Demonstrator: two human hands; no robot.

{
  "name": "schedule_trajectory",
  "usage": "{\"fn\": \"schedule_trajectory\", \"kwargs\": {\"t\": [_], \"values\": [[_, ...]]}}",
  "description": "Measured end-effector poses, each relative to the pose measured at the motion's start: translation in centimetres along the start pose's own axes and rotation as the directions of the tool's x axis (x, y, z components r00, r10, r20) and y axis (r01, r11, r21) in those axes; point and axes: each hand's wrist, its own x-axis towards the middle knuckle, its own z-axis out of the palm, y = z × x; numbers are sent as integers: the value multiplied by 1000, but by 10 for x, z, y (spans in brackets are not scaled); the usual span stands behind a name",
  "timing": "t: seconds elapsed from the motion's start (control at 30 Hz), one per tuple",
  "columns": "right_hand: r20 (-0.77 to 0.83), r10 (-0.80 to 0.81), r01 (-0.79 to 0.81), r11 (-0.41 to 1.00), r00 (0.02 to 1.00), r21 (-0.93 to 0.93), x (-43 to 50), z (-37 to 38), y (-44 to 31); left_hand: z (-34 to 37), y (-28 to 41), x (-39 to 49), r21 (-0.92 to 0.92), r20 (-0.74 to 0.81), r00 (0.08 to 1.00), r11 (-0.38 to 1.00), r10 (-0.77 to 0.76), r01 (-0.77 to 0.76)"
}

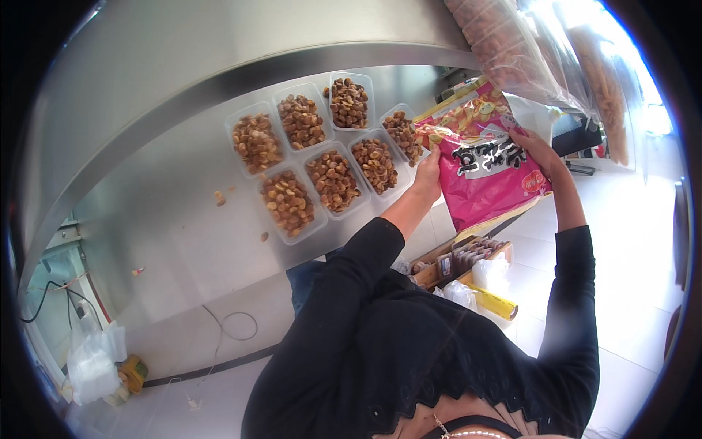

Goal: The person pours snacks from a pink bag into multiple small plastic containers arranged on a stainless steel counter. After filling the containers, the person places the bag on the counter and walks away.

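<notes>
Between my two hands is a large pink and yellow plastic snack bag (455, 203) with printed writing. My left hand (429, 175) grips its left edge, and my right hand (531, 149) holds its right side. The bag tilts over a clear plastic tub (403, 131) of brown broad-bean-like snacks, partly covering it. Several more filled tubs stand in two rows to the left, among them a back tub (350, 103), a front tub (333, 181) and a front-left tub (289, 206). The bag's mouth is not clearly visible.
The tubs stand on a metal counter (181, 241) with a few loose beans (220, 198). A metal shelf edge (263, 68) curves above. Filled clear bags (504, 49) hang at upper right. Below sit a box of packets (474, 252) and a yellow roll (496, 304). White plastic bags (93, 362) hang lower left.
</notes>
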Motion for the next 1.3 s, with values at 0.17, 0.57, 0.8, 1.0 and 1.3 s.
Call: {"fn": "schedule_trajectory", "kwargs": {"t": [0.17, 0.57, 0.8, 1.0, 1.3], "values": [[-13, -12, 12, 1000, 1000, -6, 2, -3, 8, -1, -4, 4, 66, -71, 996, 996, 62, -58], [-71, -44, 34, 990, 997, -133, 10, -11, 18, 4, -17, -11, 190, -152, 959, 959, 239, -209], [-74, -33, 19, 983, 997, -183, 8, -13, 22, 3, -18, -16, 148, -152, 958, 964, 244, -222], [-67, -84, 63, 958, 994, -279, 2, -12, 19, -6, -18, -5, 273, -285, 938, 955, 199, -119], [-68, -97, 71, 949, 993, -306, -5, -11, 27, -6, -11, -11, 265, -210, 960, 956, 187, -128]]}}
